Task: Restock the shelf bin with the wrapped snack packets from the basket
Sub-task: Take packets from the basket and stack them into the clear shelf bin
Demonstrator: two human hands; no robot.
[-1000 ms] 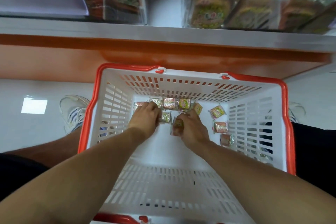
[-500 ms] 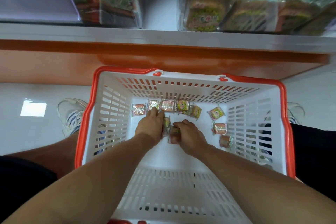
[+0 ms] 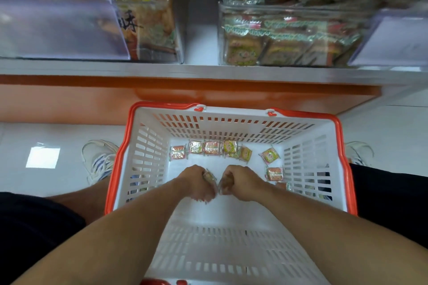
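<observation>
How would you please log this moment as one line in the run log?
left hand: grips packets | right hand: grips packets | basket: loose packets remain | shelf bin: not yet reached

arms: bare to above the elbow, no sleeves in view
legs: black shorts (image 3: 34,222)
feet: white laced sneakers (image 3: 99,162), striped sides

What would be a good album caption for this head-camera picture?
Both hands, left hand and right hand, grip snack packets inside the white basket, below the shelf bin.
</observation>
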